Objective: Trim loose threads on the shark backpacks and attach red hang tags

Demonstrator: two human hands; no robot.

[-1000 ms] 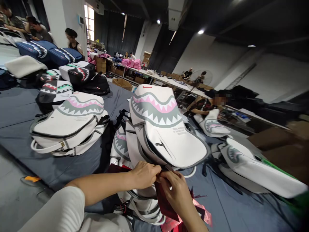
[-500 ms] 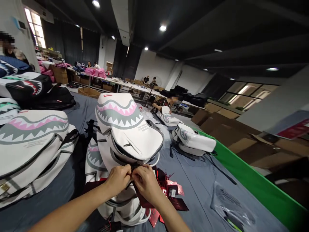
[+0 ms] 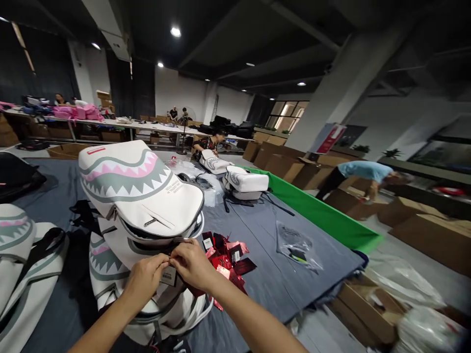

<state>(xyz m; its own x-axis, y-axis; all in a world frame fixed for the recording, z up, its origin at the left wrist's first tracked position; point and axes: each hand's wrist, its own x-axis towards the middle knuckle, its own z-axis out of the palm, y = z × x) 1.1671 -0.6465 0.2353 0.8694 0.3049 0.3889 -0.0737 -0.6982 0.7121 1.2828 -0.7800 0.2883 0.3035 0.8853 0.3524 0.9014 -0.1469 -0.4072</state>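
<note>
A white backpack point(image 3: 121, 181) with a pink and grey shark-teeth print lies on top of a stack of similar bags. At its near lower edge, my left hand point(image 3: 145, 279) and my right hand point(image 3: 193, 262) meet, fingertips pinched together. From between them dangles a hang tag point(image 3: 168, 276) with a barcode label. The fingers hide the tag's upper end and the exact fastening point. Just right of the stack is a loose heap of red and black hang tags point(image 3: 228, 260).
More white backpacks lie at the left point(image 3: 22, 274) and farther back on the grey-covered table point(image 3: 253, 235). A clear plastic bag point(image 3: 298, 245) rests at the right. A green barrier point(image 3: 312, 211) lines the far edge. Two people are nearby, one bending over cardboard boxes point(image 3: 423, 230).
The view has swung right, so the backpack stack and hands appear farther left. The barcode label now shows below my fingers. Both hands still pinch together at the backpack's near edge.
</note>
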